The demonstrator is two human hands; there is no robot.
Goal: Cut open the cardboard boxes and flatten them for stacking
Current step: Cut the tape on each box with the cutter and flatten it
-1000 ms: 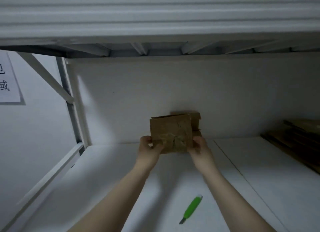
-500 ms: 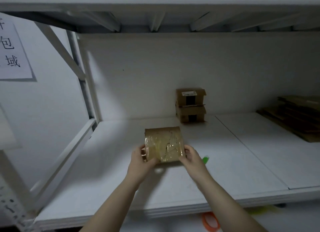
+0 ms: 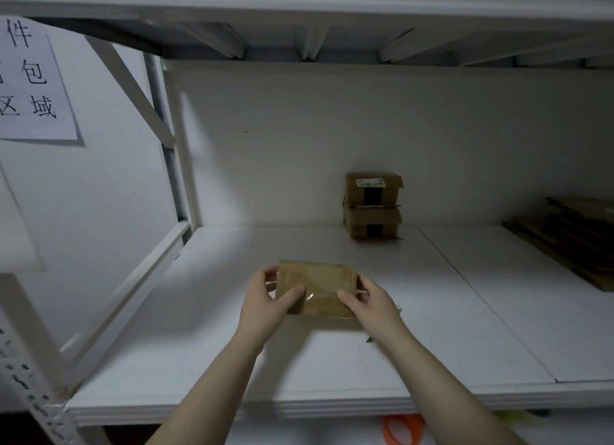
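White metal shelf board [image 3: 199,361]: one sealed box in both hands, no cut made yet.

Over the middle of the board, the left hand [image 3: 265,306] and right hand [image 3: 372,306] grip the short ends of a small brown cardboard box wrapped in clear tape [image 3: 315,285], thumbs curled on its top face. Its long axis runs along the front edge, with the broad taped face turned up. I judge it uncut. Two stacked brown boxes [image 3: 372,208] wait at the back edge, while a pile of flattened brown cardboard [image 3: 571,242] at the right edge suggests some are finished.
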